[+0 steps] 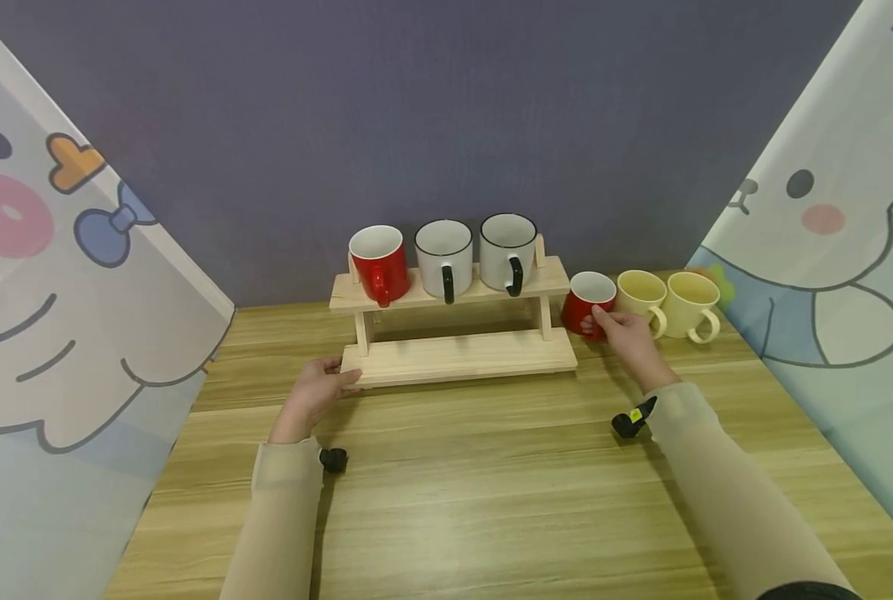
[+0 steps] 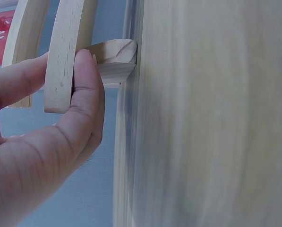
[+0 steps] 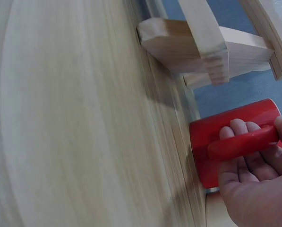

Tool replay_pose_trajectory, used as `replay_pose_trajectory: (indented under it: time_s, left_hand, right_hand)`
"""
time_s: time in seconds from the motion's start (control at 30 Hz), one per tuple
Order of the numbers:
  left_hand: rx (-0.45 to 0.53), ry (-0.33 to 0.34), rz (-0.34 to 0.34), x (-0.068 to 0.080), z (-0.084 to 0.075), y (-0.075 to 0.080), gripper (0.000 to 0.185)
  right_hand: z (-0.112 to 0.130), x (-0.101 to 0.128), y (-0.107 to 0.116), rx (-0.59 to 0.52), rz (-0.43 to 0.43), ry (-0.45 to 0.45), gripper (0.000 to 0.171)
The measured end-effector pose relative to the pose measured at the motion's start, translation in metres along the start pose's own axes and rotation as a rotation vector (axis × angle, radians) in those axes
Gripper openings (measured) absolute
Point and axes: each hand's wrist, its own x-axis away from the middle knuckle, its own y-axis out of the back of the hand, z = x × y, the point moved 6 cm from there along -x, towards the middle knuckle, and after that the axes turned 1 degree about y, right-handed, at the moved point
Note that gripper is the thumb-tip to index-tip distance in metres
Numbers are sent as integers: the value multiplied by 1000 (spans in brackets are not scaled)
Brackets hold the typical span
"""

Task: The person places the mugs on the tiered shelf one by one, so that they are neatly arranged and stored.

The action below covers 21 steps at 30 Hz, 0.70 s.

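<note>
Right wrist view shows my right hand (image 3: 254, 175) with its fingers hooked through the handle of the red mug (image 3: 226, 137), thumb on top, so that hand has the mug firmly gripped. From the head view the mug (image 1: 587, 302) stands on the surface (image 1: 446, 483) just beside the right end of the wooden rack (image 1: 457, 354), touching or nearly touching the first of two cream mugs (image 1: 640, 296) to its right.

My left hand (image 1: 315, 392) pinches the left end of the rack's lower shelf; the left wrist view shows the thumb (image 2: 86, 94) pressed against the board's edge, steadying it.

I judge the step in hand to be the pick-up: the mug is grasped but not yet lifted. The next move calls for a straight lift clear of the cream mug, then a short carry leftward onto the bare lower shelf, keeping under the upper shelf (image 1: 446, 292), which already carries another red mug (image 1: 379, 262) and two white mugs (image 1: 444, 254).
</note>
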Motion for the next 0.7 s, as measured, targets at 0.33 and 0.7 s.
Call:
replay_pose_trajectory:
  time_s: [0.33,0.7]
  left_hand:
    - [-4,-3,-6,0,1,0,70]
    - [0,-5,-2,-2,2,1,68]
  right_hand:
    - [1,6,0,-3,-40,29,50]
    - [22,23,0,-93,-92,81,49]
